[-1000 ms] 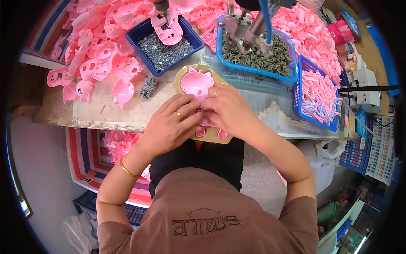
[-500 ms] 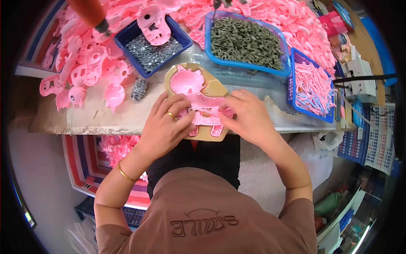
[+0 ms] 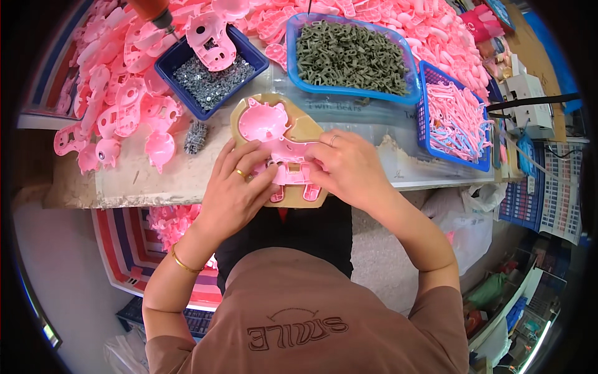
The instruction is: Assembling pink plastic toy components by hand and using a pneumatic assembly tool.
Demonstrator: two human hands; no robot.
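A pink plastic toy shell half (image 3: pixel 264 123), with a round bowl-like head and short legs, lies hollow side up in a tan shaped holder (image 3: pixel 306 127) at the table's front edge. My left hand (image 3: pixel 242 181) is over the shell's left side, fingers bent, thumb and fingertips together at its middle. From the right, my right hand (image 3: pixel 349 165) reaches over the body with curled fingers and thumb at the shell. Its fingertips are partly hidden, so whatever they pinch cannot be made out. Both hands cover parts of the shell's body.
Behind stand a dark blue tray of small metal screws (image 3: pixel 205 84), a blue tray of dark green parts (image 3: pixel 349 59) and a blue basket of pink and blue sticks (image 3: pixel 458 118). Pink shells (image 3: pixel 128 103) pile up at left and back. An orange-red screwdriver (image 3: pixel 149 9) hangs above.
The view has shifted a little, so the table's things sit further left. My right hand's fingers have curled in closer over the shell's body. My left hand stays at the shell's left side.
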